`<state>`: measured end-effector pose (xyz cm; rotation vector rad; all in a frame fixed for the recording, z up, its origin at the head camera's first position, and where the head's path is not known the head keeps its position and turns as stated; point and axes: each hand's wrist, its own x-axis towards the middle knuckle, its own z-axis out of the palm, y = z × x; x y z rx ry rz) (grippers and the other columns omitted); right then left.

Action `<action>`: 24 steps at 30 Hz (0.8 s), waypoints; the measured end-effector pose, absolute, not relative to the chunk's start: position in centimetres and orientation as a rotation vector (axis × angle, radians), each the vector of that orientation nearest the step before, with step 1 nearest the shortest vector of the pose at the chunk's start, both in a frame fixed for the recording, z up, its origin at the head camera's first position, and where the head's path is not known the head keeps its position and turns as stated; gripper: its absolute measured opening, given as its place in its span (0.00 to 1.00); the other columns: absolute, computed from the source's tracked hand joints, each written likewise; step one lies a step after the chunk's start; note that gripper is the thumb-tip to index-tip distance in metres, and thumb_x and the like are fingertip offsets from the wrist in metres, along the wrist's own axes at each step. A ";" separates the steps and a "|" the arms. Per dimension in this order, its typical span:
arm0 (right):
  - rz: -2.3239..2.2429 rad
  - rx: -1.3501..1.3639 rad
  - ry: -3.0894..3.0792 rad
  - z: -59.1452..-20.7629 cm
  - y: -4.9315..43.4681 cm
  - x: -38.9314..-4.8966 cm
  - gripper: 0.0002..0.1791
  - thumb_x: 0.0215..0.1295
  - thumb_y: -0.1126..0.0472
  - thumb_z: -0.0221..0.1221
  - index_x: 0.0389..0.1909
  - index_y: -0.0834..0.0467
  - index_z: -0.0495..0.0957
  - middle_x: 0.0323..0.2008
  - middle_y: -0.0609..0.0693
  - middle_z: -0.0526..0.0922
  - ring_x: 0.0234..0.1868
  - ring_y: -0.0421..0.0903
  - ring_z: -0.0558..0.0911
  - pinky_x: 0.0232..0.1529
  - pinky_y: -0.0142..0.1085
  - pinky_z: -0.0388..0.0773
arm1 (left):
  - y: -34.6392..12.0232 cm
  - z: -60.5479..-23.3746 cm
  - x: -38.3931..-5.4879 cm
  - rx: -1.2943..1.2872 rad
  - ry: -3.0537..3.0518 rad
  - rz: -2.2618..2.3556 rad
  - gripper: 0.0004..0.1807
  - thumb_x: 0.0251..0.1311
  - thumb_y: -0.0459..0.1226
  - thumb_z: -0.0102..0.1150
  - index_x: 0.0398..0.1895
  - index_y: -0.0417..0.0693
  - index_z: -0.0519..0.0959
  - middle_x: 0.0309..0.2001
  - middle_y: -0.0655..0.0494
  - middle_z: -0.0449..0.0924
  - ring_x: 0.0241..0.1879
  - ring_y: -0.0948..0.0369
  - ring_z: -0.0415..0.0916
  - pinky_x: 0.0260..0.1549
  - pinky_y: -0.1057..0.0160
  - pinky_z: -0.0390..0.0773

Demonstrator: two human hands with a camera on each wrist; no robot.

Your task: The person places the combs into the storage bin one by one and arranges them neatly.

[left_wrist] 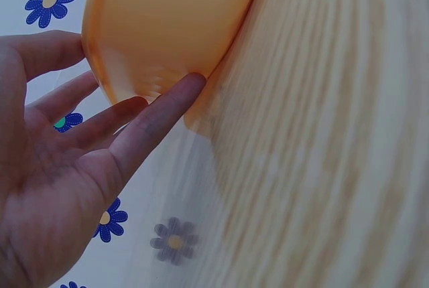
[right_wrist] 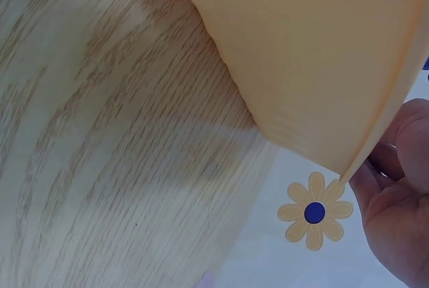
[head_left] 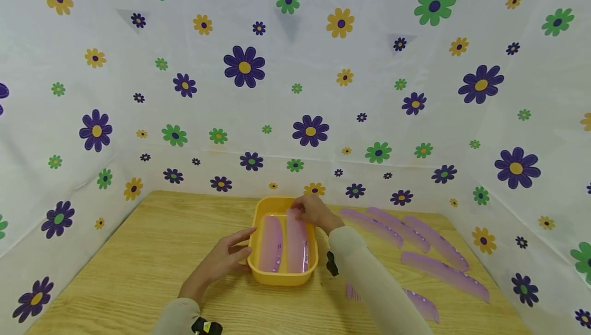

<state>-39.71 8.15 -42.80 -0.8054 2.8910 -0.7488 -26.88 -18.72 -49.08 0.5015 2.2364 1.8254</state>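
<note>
Comb | far end pinched by right hand | long axis directed from fingers toward near rim | tray touched by left hand, fingers spread

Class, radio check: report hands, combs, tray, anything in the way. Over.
Left hand touching tray. Right hand holding comb inside tray; second comb alongside. No obstruction visible.

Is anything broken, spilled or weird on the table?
No, nothing stands out. Two purple combs lie side by side in the yellow tray, and other combs lie spread at the right, none visibly broken. The right sleeve partly hides one, so I can't check it fully.
</note>
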 end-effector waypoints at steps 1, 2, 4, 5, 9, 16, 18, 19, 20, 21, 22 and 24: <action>-0.738 -0.806 2.893 -42.8 8.1 -39.7 0.14 0.68 0.69 0.65 0.53 0.62 0.86 0.48 0.57 0.89 0.46 0.50 0.83 0.57 0.43 0.87 | -18.7 -49.1 -26.9 0.500 2.235 1.826 0.33 0.78 0.36 0.51 0.82 0.43 0.56 0.81 0.32 0.51 0.69 0.33 0.70 0.48 0.51 0.90; -0.723 -0.811 2.898 -42.8 8.1 -39.7 0.14 0.68 0.68 0.66 0.53 0.63 0.86 0.48 0.57 0.89 0.46 0.50 0.83 0.57 0.43 0.87 | -18.7 -49.1 -26.9 0.499 2.232 1.828 0.33 0.78 0.36 0.51 0.82 0.43 0.56 0.81 0.32 0.51 0.69 0.33 0.71 0.48 0.50 0.90; -0.696 -0.839 2.914 -42.9 8.1 -39.7 0.14 0.66 0.69 0.66 0.52 0.63 0.86 0.47 0.57 0.89 0.46 0.50 0.84 0.57 0.43 0.87 | -18.7 -49.1 -26.9 0.500 2.228 1.830 0.33 0.78 0.36 0.51 0.82 0.42 0.55 0.81 0.32 0.51 0.69 0.33 0.71 0.48 0.50 0.90; -0.694 -0.856 2.919 -42.9 8.1 -39.8 0.13 0.66 0.70 0.67 0.51 0.64 0.86 0.47 0.58 0.89 0.46 0.51 0.85 0.57 0.44 0.87 | -18.8 -49.1 -27.0 0.504 2.229 1.829 0.33 0.78 0.36 0.51 0.82 0.42 0.55 0.81 0.32 0.51 0.69 0.33 0.71 0.48 0.50 0.90; -0.680 -0.928 2.938 -43.0 8.2 -40.0 0.12 0.63 0.73 0.67 0.47 0.66 0.87 0.45 0.59 0.90 0.45 0.52 0.87 0.56 0.45 0.87 | -18.8 -48.8 -26.8 0.514 2.227 1.833 0.33 0.78 0.36 0.51 0.82 0.41 0.55 0.80 0.31 0.51 0.69 0.33 0.70 0.49 0.50 0.90; -0.755 -0.956 2.916 -43.0 8.8 -39.9 0.12 0.63 0.71 0.68 0.47 0.65 0.87 0.45 0.59 0.90 0.42 0.50 0.86 0.53 0.43 0.88 | -18.7 -48.7 -26.7 0.503 2.244 1.823 0.33 0.78 0.36 0.50 0.81 0.41 0.56 0.80 0.31 0.52 0.68 0.34 0.72 0.48 0.51 0.90; -0.787 -0.946 2.899 -42.9 8.9 -39.9 0.12 0.63 0.71 0.68 0.48 0.65 0.87 0.46 0.59 0.90 0.44 0.51 0.86 0.53 0.43 0.88 | -18.6 -48.7 -26.7 0.497 2.247 1.824 0.32 0.78 0.36 0.50 0.81 0.41 0.56 0.80 0.31 0.52 0.68 0.35 0.72 0.47 0.51 0.90; -0.806 -0.937 2.888 -42.9 9.0 -39.9 0.13 0.64 0.70 0.68 0.49 0.65 0.86 0.47 0.59 0.90 0.44 0.51 0.86 0.54 0.43 0.87 | -18.6 -48.7 -26.7 0.501 2.245 1.824 0.33 0.78 0.36 0.50 0.81 0.41 0.56 0.80 0.30 0.52 0.68 0.35 0.72 0.47 0.52 0.90; -0.833 -0.925 2.871 -42.8 9.1 -39.8 0.13 0.65 0.70 0.67 0.50 0.64 0.86 0.48 0.59 0.89 0.46 0.52 0.86 0.55 0.44 0.87 | -18.6 -48.7 -26.7 0.501 2.243 1.827 0.32 0.78 0.36 0.50 0.81 0.41 0.56 0.80 0.30 0.52 0.68 0.35 0.72 0.47 0.51 0.90; -0.861 -0.910 2.855 -42.7 9.2 -39.7 0.14 0.65 0.70 0.67 0.51 0.64 0.86 0.49 0.59 0.89 0.47 0.53 0.86 0.55 0.44 0.87 | -18.6 -48.8 -26.7 0.508 2.237 1.828 0.33 0.78 0.36 0.50 0.81 0.40 0.55 0.80 0.30 0.51 0.68 0.35 0.72 0.48 0.51 0.90; -0.885 -0.893 2.840 -42.6 9.3 -39.6 0.14 0.66 0.69 0.67 0.52 0.64 0.86 0.50 0.59 0.89 0.48 0.53 0.86 0.56 0.44 0.87 | -18.7 -48.7 -26.6 0.511 2.235 1.828 0.33 0.78 0.36 0.50 0.81 0.41 0.55 0.80 0.30 0.51 0.68 0.35 0.72 0.48 0.51 0.90; -0.925 -0.894 2.809 -42.3 9.5 -39.5 0.15 0.66 0.69 0.67 0.54 0.64 0.85 0.52 0.60 0.88 0.50 0.55 0.86 0.56 0.45 0.87 | -18.7 -48.7 -26.6 0.522 2.224 1.833 0.33 0.78 0.36 0.50 0.82 0.41 0.55 0.80 0.30 0.51 0.68 0.34 0.72 0.48 0.51 0.90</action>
